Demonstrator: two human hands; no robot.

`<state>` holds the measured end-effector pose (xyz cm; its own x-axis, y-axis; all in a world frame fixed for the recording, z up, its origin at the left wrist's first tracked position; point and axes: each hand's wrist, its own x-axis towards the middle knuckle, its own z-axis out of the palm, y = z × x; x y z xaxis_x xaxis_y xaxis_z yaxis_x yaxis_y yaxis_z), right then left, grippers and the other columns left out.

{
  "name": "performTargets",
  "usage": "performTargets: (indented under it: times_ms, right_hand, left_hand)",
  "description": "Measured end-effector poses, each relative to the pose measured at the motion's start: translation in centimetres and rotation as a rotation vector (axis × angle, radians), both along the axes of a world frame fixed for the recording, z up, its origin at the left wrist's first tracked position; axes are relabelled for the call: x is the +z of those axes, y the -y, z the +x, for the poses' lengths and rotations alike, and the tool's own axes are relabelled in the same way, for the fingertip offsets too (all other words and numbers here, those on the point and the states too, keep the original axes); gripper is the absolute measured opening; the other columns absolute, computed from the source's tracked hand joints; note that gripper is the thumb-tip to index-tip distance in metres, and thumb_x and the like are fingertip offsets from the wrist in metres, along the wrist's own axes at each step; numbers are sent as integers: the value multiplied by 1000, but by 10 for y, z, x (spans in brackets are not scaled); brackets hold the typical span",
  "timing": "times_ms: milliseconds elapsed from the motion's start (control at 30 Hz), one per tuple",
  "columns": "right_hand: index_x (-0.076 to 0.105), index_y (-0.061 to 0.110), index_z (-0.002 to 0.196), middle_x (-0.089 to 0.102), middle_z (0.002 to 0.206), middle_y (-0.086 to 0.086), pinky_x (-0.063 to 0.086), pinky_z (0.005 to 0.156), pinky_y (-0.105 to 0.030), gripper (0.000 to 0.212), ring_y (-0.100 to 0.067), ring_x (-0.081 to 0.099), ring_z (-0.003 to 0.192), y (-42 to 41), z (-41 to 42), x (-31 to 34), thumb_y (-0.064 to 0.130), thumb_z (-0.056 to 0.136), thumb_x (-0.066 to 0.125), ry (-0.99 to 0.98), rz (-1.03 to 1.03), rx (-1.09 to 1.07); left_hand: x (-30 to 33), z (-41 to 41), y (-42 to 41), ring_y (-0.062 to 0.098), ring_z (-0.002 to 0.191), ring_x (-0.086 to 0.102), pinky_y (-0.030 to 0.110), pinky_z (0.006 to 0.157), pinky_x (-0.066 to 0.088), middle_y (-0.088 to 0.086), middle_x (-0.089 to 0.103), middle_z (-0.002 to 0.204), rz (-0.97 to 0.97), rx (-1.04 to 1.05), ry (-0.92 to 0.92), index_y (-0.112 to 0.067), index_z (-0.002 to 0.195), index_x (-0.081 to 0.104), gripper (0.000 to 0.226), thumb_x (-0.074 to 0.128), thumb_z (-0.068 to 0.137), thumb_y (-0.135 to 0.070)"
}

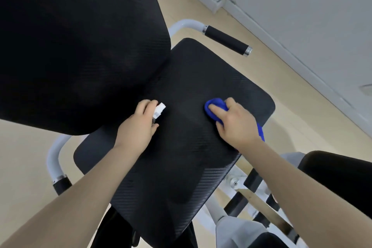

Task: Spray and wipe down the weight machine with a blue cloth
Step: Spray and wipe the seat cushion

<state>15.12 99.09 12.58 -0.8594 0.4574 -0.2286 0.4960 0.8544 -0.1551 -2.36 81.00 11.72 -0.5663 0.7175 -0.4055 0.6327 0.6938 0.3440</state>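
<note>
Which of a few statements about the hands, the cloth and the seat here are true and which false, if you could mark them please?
1. The right hand presses the blue cloth on the black seat pad. True.
2. The left hand is empty. False: it holds a small spray bottle with a white top.
3. The cloth lies on the backrest. False: it is on the seat pad.
4. A black-gripped handle sticks out beyond the far side of the seat. True.
5. The floor is dark carpet. False: it is pale and wood-toned.
</note>
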Motion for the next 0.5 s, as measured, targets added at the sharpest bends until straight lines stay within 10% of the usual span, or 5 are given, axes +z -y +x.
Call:
performTargets:
  times_ms: [267, 500]
  right_hand:
    - [57, 16, 123, 47, 102, -20, 29, 58, -34, 38, -36, 49, 80, -52, 28, 4, 8, 86, 49, 33, 165, -447]
    - [70, 18, 100, 53, 74, -12, 38, 44, -27, 45, -29, 51, 51, 26, 48, 9, 13, 56, 78, -14, 29, 32]
  left_hand:
    - [14, 29, -4, 17, 64, 52, 33, 56, 47, -7, 44, 118, 101, -179, 81, -35, 147, -2, 72, 48, 95, -30]
    - [23, 45, -10, 20, 72, 55, 37, 71, 49, -9, 42, 94, 212, -126, 207, -45, 144, 4, 65, 44, 97, -29]
